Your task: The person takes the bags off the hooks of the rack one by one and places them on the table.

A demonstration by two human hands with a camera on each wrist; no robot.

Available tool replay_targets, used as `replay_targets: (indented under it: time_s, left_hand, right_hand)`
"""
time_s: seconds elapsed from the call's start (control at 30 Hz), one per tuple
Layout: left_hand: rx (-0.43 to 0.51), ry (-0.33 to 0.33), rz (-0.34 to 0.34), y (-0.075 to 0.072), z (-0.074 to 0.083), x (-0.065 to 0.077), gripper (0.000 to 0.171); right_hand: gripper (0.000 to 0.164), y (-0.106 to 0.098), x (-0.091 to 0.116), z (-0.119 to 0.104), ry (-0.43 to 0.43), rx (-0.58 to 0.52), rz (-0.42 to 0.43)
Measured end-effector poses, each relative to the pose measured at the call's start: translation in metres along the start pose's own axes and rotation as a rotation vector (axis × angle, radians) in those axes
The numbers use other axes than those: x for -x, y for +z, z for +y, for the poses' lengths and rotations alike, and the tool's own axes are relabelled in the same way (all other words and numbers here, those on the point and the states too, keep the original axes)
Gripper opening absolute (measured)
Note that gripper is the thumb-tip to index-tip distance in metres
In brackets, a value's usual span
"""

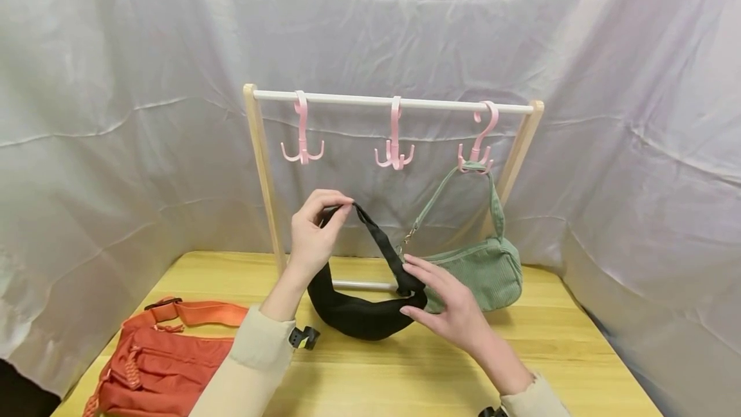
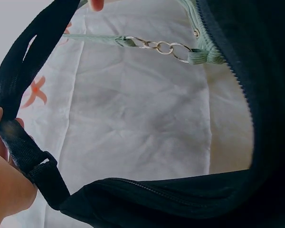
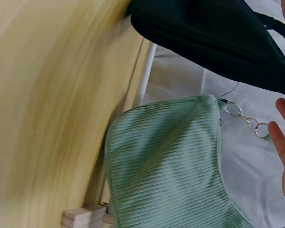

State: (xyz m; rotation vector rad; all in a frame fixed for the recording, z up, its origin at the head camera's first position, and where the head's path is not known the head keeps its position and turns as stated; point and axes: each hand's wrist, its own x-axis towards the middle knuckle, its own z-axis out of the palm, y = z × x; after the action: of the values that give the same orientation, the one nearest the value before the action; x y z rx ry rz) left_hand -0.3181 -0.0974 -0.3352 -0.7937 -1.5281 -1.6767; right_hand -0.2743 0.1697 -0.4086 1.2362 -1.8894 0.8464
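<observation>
A black shoulder bag (image 1: 365, 319) hangs in the air before the rack, its curved body low. My left hand (image 1: 312, 231) pinches the top of its strap (image 1: 379, 240) between thumb and fingers. In the left wrist view, a buckle (image 2: 43, 161) shows on the strap close to that hand. My right hand (image 1: 454, 307) is at the bag's right end, fingers extended and spread; whether it touches the fabric I cannot tell. Behind it, a green corduroy bag (image 1: 489, 275) with a chain link (image 3: 249, 121) hangs by its strap from the right pink hook (image 1: 483, 137).
The rack has a white bar (image 1: 347, 100) between wooden posts. A left pink hook (image 1: 302, 127) and a middle pink hook (image 1: 395, 134) hold nothing. An orange-red bag (image 1: 168, 365) lies at the left of the wooden table (image 1: 359, 385). Grey cloth (image 1: 145, 50) surrounds it.
</observation>
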Motion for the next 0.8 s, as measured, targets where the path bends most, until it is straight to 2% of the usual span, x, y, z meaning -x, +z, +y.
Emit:
replay_targets:
  time_s: [0.2, 0.47, 0.8]
  left_hand:
    - [0.001, -0.019, -0.003, -0.002, -0.003, 0.005, 0.008]
    - [-0.010, -0.038, -0.007, -0.005, -0.006, 0.009, 0.010]
    - [-0.094, -0.026, -0.039, -0.010, -0.015, 0.012, 0.012]
  right_hand:
    - [0.068, 0.003, 0.009, 0.001, 0.034, 0.003, -0.033]
    - [0.082, 0.004, 0.017, 0.002, 0.142, 0.011, -0.095]
    - [0.077, 0.007, 0.019, 0.002, 0.166, -0.004, -0.048]
